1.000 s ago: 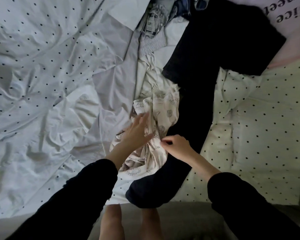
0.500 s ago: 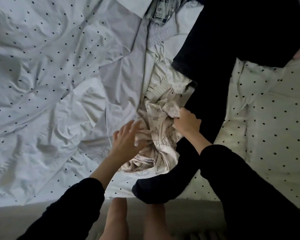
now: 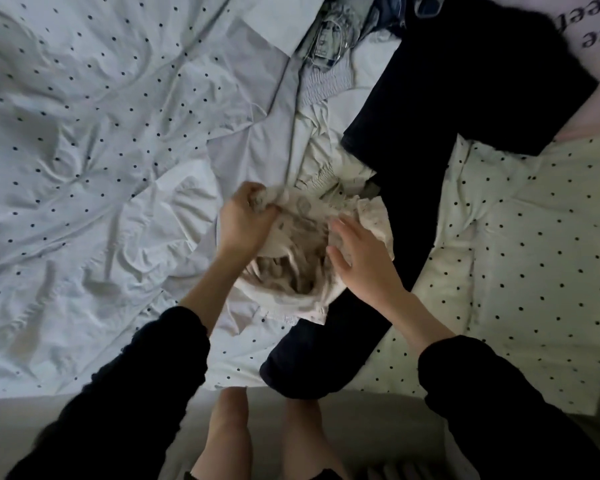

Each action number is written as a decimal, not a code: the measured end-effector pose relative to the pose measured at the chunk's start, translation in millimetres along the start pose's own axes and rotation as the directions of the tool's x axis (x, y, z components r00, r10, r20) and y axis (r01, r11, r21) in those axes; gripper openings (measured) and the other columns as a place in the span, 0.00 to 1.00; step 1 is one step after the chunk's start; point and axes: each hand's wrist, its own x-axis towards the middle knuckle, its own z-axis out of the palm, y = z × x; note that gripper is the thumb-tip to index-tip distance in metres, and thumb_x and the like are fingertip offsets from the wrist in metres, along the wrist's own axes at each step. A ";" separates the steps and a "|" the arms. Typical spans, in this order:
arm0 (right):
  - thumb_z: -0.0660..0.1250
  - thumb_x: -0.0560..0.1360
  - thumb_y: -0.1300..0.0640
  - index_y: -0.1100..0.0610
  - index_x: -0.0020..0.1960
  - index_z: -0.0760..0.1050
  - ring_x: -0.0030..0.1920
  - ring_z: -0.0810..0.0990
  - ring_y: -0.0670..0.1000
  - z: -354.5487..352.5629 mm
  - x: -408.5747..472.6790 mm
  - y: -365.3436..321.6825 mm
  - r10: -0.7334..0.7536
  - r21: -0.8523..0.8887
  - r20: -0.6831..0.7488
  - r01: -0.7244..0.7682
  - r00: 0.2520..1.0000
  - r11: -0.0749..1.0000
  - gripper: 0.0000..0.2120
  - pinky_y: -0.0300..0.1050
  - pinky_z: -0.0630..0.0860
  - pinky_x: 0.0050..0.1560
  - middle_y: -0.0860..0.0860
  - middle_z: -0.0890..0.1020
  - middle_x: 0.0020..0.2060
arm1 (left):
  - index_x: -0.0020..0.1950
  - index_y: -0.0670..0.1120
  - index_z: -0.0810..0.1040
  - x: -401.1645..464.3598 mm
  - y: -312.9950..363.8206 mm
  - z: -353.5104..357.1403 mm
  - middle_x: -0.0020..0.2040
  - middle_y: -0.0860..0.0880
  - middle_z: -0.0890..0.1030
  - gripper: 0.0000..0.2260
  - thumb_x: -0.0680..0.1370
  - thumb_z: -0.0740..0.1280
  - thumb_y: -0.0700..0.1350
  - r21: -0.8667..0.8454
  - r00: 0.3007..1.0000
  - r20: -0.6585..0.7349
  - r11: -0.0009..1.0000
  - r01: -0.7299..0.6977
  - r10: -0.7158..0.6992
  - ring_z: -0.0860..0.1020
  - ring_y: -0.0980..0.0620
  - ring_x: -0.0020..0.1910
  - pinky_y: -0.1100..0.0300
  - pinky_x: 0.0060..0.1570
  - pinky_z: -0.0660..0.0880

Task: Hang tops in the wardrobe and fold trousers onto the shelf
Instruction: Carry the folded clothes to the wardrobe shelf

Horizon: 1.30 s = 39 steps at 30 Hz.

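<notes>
A crumpled cream garment with a small print (image 3: 302, 258) lies bunched on the bed in front of me. My left hand (image 3: 245, 220) grips its upper left edge with curled fingers. My right hand (image 3: 359, 254) lies on the garment's right side with fingers spread and straight. Dark navy trousers (image 3: 413, 188) stretch from the upper right down to the bed's near edge, partly under the cream garment. A white top with a ribbed band (image 3: 326, 88) lies beyond the cream garment.
The bed is covered by a rumpled white sheet with black dots (image 3: 101, 150). A pile of denim and hangers (image 3: 340, 39) sits at the top. A pink cushion with lettering (image 3: 596, 26) is at the top right. My bare feet (image 3: 257, 441) stand at the bed's edge.
My left hand moved up and closed on the garment's upper left edge. My right hand let go of the cloth, moved down to its right side and opened flat.
</notes>
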 end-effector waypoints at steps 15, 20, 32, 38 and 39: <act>0.58 0.78 0.40 0.51 0.77 0.51 0.75 0.58 0.55 38.6 49.8 -38.1 0.077 -0.140 0.331 -0.032 0.940 0.990 0.34 0.59 0.62 0.70 0.53 0.54 0.77 | 0.59 0.47 0.78 -63.7 -105.6 -27.8 0.61 0.48 0.78 0.10 0.80 0.62 0.44 0.214 0.758 0.651 0.967 -0.137 -0.036 0.77 0.49 0.58 0.55 0.62 0.70; 0.61 0.77 0.57 0.55 0.70 0.64 0.63 0.72 0.59 71.0 28.1 -35.1 0.192 -0.301 0.395 -0.071 0.898 0.951 0.22 0.54 0.70 0.62 0.56 0.67 0.68 | 0.71 0.46 0.65 -46.5 -130.3 -37.6 0.68 0.44 0.70 0.23 0.78 0.65 0.47 0.278 0.870 0.492 0.952 -0.123 -0.031 0.69 0.45 0.67 0.51 0.66 0.66; 0.56 0.80 0.45 0.62 0.48 0.76 0.41 0.81 0.54 36.7 -20.9 -20.0 0.371 -0.036 0.110 -0.369 0.922 0.929 0.21 0.49 0.78 0.43 0.55 0.82 0.40 | 0.56 0.47 0.75 -60.5 -128.0 27.2 0.49 0.51 0.79 0.17 0.74 0.65 0.58 0.258 0.914 0.399 0.966 -0.034 -0.074 0.77 0.50 0.49 0.56 0.57 0.59; 0.66 0.73 0.41 0.56 0.45 0.70 0.41 0.76 0.51 52.9 21.0 -47.9 0.341 -0.038 0.352 -0.350 0.872 0.936 0.18 0.45 0.72 0.42 0.47 0.74 0.38 | 0.48 0.49 0.76 -103.8 -152.3 16.2 0.45 0.49 0.80 0.08 0.70 0.63 0.44 0.142 0.780 0.355 0.795 -0.589 0.515 0.79 0.47 0.44 0.58 0.49 0.65; 0.67 0.74 0.46 0.55 0.40 0.68 0.40 0.75 0.52 57.6 19.1 -46.3 0.352 -0.089 0.360 -0.343 0.864 0.935 0.14 0.44 0.70 0.40 0.47 0.73 0.35 | 0.49 0.50 0.77 -106.6 -159.8 12.2 0.47 0.50 0.80 0.10 0.71 0.60 0.45 0.145 0.774 0.402 0.801 -0.582 0.489 0.80 0.47 0.47 0.56 0.51 0.68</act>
